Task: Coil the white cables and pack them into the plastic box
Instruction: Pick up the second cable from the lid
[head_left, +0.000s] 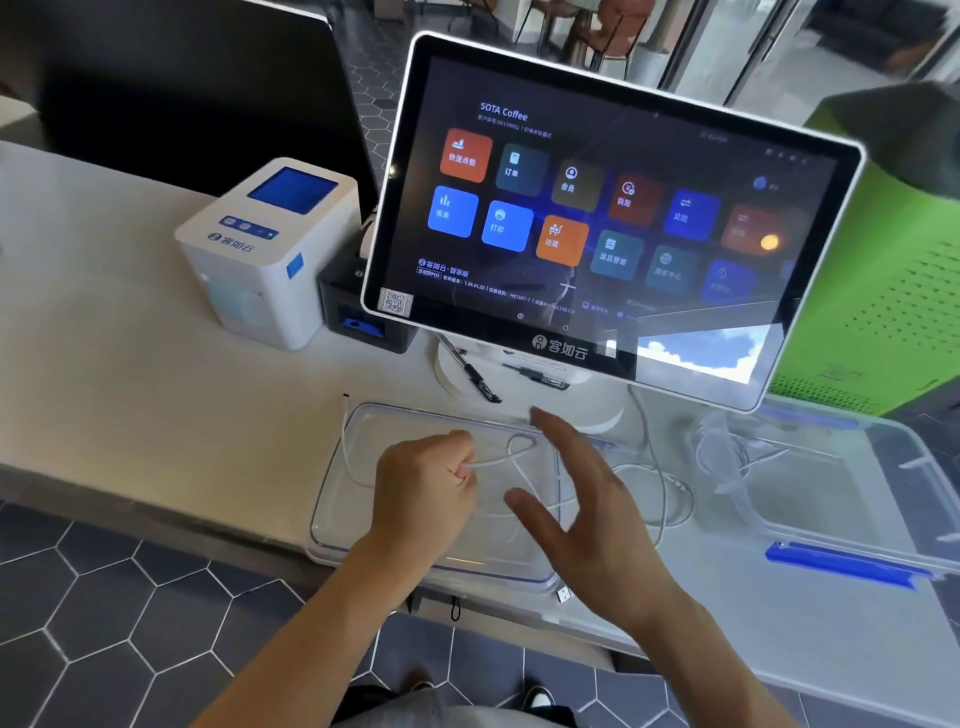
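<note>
The coiling step is in hand, and packing has not begun. The left hand (423, 488) is curled into a loose fist, pinching a white cable (511, 452) between thumb and forefinger, with a small loop standing just to the right of the knuckles. The right hand (582, 499) is spread, fingers apart and holding nothing, hovering just beside that loop, seemingly ready to catch the slack. The rest of the cable trails left over the clear lid (343, 499) lying flat on the pale surface (130, 395), its far end reaching past the lid's far-left corner. A second white cable (660, 488) lies loose to the right of the lid, between it and the plastic box (893, 467), which stands open at the right with a blue latch on its near rim; something pale and tangled seems to lie inside, too blurred to name.

The next move, I judge, calls for the right hand to take the free run and lay it round into even turns while the left keeps the pinch fixed, then carry the bundle right to the box.

Room is tight on the far side: the touchscreen terminal (597, 208) overhangs the work, and two pens (478, 376) rest on its base. The lid sits close to the near edge of the surface, where a connector (563, 593) hangs over, so slack may slip off there.
</note>
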